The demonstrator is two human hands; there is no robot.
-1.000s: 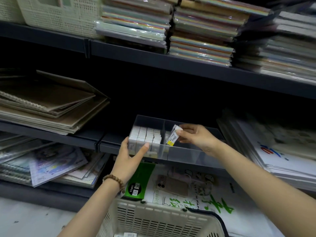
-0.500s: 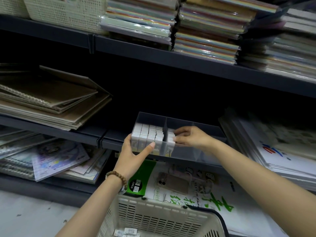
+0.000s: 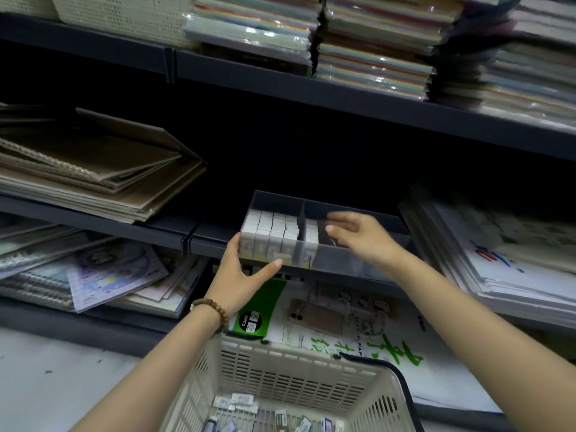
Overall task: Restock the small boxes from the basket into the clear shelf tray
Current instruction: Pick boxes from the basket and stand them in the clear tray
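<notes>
Three tiers of dark metal shelving [image 3: 311, 98] fill the view, the top one loaded with stacks of wrapped coloured paper packs [image 3: 374, 42] and the middle one, at left, with a pile of brown sketchbooks [image 3: 93, 176]. Below, nearest the camera, a cream slotted basket [image 3: 290, 369] with a dark handle sits between the person's forearms. On the front edge of the middle shelf stands the clear tray [image 3: 358, 266], split by a divider into a left and a right compartment. The left hand [image 3: 240, 275] grips the tray's front left corner, thumb laid along the front wall and fingers up the left side. The right hand [image 3: 361, 235] hovers over the right compartment, fingers loosely spread and holding nothing, its outline blurred, fingertips just beside the boxes there. Upright small boxes [image 3: 271, 232], white-topped, pack the left compartment in tight rows, and a single column of them stands against the divider in the right compartment; the remainder of that side is bare. A few loose boxes [image 3: 240, 402] lie flat on the basket floor. A brown bead bracelet [image 3: 212, 310] circles the left wrist.
</notes>
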